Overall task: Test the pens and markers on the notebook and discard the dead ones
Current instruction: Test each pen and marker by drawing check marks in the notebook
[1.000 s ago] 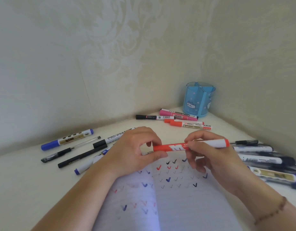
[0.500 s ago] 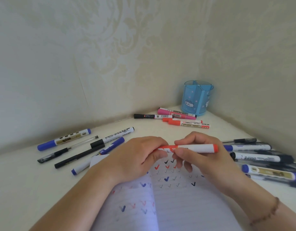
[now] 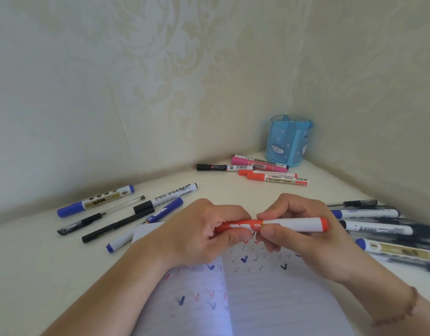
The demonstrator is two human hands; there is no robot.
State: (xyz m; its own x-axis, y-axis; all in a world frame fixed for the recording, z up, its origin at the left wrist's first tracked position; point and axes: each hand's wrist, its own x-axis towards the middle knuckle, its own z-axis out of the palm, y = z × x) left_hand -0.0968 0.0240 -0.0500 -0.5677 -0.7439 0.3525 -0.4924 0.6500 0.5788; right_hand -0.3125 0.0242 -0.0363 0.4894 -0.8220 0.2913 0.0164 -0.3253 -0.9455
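Both hands grip 1 red marker [image 3: 277, 225] over notebook [image 3: 269, 299]: left hand [image 3: 199, 236] on cap end, right hand [image 3: 294, 229] on barrel. Step looks like cap handling; next prob. part or press ends along the axis.

Bare desk [image 3: 221, 187] lies between pens left [image 3: 117, 214], pens right [image 3: 378, 229] and markers [image 3: 262, 172] behind.

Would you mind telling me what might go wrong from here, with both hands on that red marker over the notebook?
1. The left hand and right hand grip the red marker directly above the notebook; if the cap pops off suddenly, the tip could streak the page of check marks.
2. A jerk of the right elbow could scatter the markers lying beside that arm, mixing up the groups.
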